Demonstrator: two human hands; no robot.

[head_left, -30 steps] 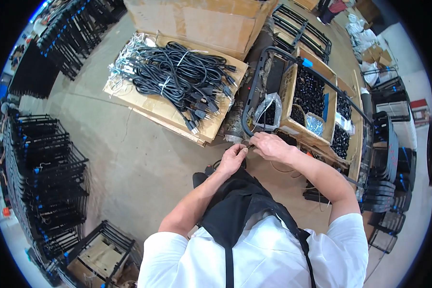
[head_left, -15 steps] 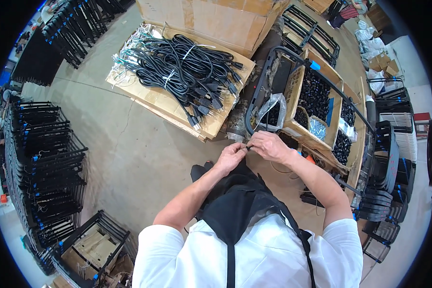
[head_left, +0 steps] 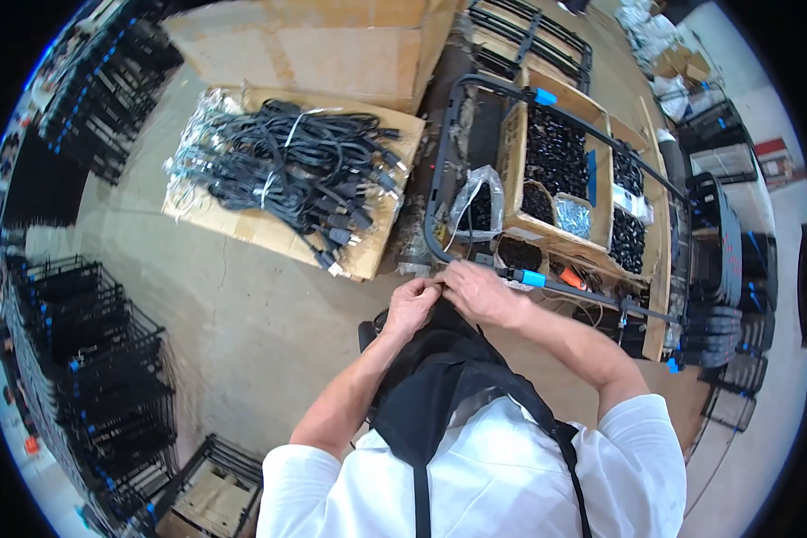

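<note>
In front of my body, my left hand (head_left: 411,307) and my right hand (head_left: 482,292) meet with fingertips pinched together. Something small and dark seems to be between them, mostly hidden by the fingers. Just beyond lies the rounded corner of a black tubular metal frame (head_left: 432,195), with blue wraps (head_left: 533,279) on its tubes. My right hand is nearest to this corner; whether it touches the tube I cannot tell. Beneath the frame, a wooden compartment box (head_left: 547,230) holds many small black parts (head_left: 551,157) and a heap of small silvery pieces (head_left: 572,216).
Left of the frame, a bundle of black power cords (head_left: 305,170) with white ties rests on cardboard (head_left: 242,218). A large carton (head_left: 323,58) stands behind it. A clear plastic bag (head_left: 478,206) sits inside the frame's corner. Stacked black frames (head_left: 99,359) line the left side.
The view has turned, and the cords and box now appear further left. My hands remain together, slightly left and lower. More of the frame's near tube shows past my right forearm.
</note>
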